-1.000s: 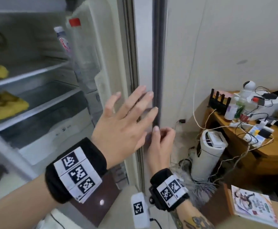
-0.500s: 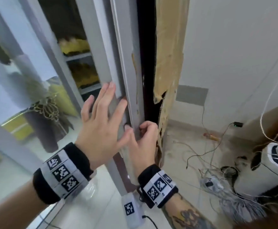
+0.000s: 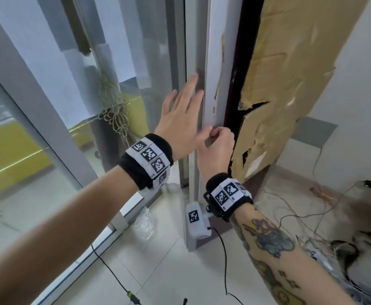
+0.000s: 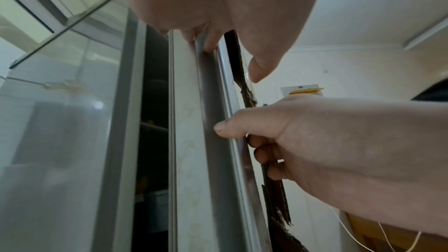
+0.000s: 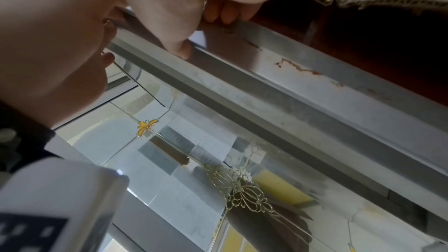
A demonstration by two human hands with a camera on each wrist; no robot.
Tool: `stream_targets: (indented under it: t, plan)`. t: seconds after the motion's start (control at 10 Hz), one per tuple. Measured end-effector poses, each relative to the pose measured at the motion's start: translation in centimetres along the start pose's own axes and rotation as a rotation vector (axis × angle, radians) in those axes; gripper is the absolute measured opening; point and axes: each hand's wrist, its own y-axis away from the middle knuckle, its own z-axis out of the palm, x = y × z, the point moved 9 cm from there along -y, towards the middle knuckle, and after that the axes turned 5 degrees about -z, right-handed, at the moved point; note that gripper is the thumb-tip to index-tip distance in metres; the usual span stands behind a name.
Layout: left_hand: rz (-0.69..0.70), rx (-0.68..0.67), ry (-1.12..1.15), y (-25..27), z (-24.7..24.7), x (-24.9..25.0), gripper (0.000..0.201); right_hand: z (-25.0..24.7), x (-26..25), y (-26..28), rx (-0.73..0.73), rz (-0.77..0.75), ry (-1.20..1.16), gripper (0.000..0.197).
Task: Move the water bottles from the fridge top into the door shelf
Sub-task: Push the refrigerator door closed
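Since the frame half a second back, the fridge door (image 3: 204, 89) had swung nearly flush, so the yellow stuff on the inside shelves was no longer visible and the mirrored front with its gold flower ornament (image 3: 114, 119) filled the left side.

Head view: left hand (image 3: 180, 119) lay flat on the door's front with fingers straight and spread, tips up along the grey handle strip. Right hand (image 3: 216, 148) sat just below it on the same edge, thumb on the front, the other fingers curled round the back of the edge, so it was gripping the door. Torn cardboard (image 3: 285, 89) stood right beside the door's edge, on the far side from the glass. Water bottles didn't show anywhere; can't tell where they were, the door hid the inside.

Left wrist view: fingers (image 4: 211, 41) of the left hand pressed straight against the grey strip (image 4: 215, 141), thumb loose off to the side. Lower on the door, the right hand (image 4: 327, 150) pinched the edge, thumb across the strip.

Right wrist view: right hand (image 5: 169, 7) wrapped the door edge (image 5: 278, 87), fingertips (image 5: 225, 14) hooked over its back side, with the left hand (image 5: 53, 55) resting next to it.
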Motion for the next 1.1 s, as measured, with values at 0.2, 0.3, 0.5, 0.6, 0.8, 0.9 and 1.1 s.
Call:
stream_targets:
  t: [0.2, 0.3, 0.5, 0.6, 0.8, 0.9, 1.1]
  plan:
    - [-0.013, 0.097, 0.046, -1.8, 0.9, -3.2, 0.062, 3.5, -0.2, -1.1, -0.010, -0.033, 0.039, 0.021]
    - [-0.022, 0.099, 0.064, -2.9, 1.5, -4.9, 0.059, 5.3, -0.5, -1.8, -0.034, -0.060, 0.106, 0.021]
    - [-0.019, 0.105, 0.065, -4.0, 2.0, -6.8, 0.057, 7.4, -0.8, -2.8, -0.022, -0.061, 0.131, 0.021]
    - [-0.008, 0.115, 0.058, -4.1, 2.2, -6.9, 0.056, 7.6, -0.6, -2.6, 0.012, -0.067, 0.116, 0.019]
    - [-0.035, 0.127, 0.047, -3.9, 1.8, -6.8, 0.058, 7.7, -0.6, -2.8, -0.022, -0.094, 0.111, 0.020]
    - [-0.040, 0.111, 0.054, -3.6, 1.7, -6.8, 0.059, 7.5, -0.9, -2.7, -0.045, -0.108, 0.123, 0.023]
    - [-0.191, -0.018, 0.184, -0.3, 1.9, -8.8, 0.059, 6.3, -1.8, -1.1, -0.391, 0.015, 0.014, 0.044]
